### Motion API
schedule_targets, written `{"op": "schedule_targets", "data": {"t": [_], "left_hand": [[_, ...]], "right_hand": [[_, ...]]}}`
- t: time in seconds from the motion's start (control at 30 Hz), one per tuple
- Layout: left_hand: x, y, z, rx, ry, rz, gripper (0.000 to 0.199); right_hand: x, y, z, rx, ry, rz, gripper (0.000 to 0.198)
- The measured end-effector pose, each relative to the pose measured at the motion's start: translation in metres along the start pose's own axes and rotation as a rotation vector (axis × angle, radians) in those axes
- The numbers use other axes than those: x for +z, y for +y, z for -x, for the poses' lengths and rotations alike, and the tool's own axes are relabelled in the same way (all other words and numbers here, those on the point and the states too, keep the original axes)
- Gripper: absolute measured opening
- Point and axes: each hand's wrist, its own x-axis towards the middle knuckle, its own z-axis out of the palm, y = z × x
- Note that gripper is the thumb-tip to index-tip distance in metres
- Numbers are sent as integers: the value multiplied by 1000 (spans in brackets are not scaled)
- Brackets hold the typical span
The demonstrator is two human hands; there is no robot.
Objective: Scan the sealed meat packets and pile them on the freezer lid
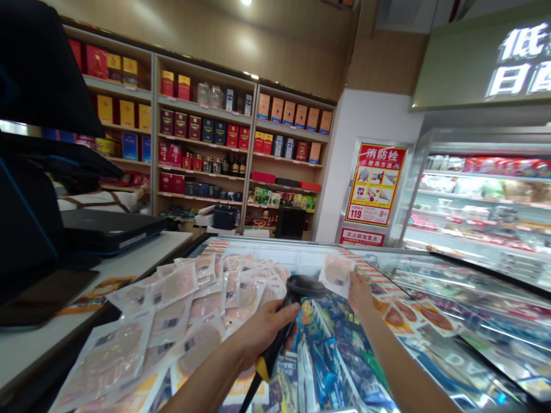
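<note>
A black handheld barcode scanner (284, 321) with a yellow band and a cord is gripped in my left hand (262, 332). Its head faces a clear, flat packet (336, 274) with a round pale slice inside and a barcode label near its lower edge. My right hand (360, 293) pinches that packet by its right side, above the freezer. To the left, many similar clear packets (172, 312) lie spread in overlapping rows. Beneath both hands are blue bags (321, 355) inside the freezer chest.
On the left counter (26, 353) lie a dark phone (45, 298) and a black device (112, 226). Orange-edged packets (400, 314) rest on the freezer glass at right. Behind stand shelves of boxes (206, 129); a person's arm (124, 201) shows at left.
</note>
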Motion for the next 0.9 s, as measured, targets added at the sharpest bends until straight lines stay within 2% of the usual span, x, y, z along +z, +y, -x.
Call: {"op": "schedule_targets", "data": {"t": [0.3,0.43,0.57,0.7,0.83,0.9], "left_hand": [[3,1,2,26,-64,16,32],[-4,-1,0,30,-15,1,33],[-22,-1,-1,67,197,-77,32],[-48,0,7,93,441,-161,33],[-71,3,23,150,584,-167,33],[-80,6,32,163,644,-157,33]], "right_hand": [[-2,3,2,-1,-55,3,26],[0,1,7,12,-50,-2,21],[11,2,19,56,-49,22,19],[32,6,39,92,-120,20,14],[55,12,64,131,-244,45,9],[65,17,77,97,-316,95,11]]}}
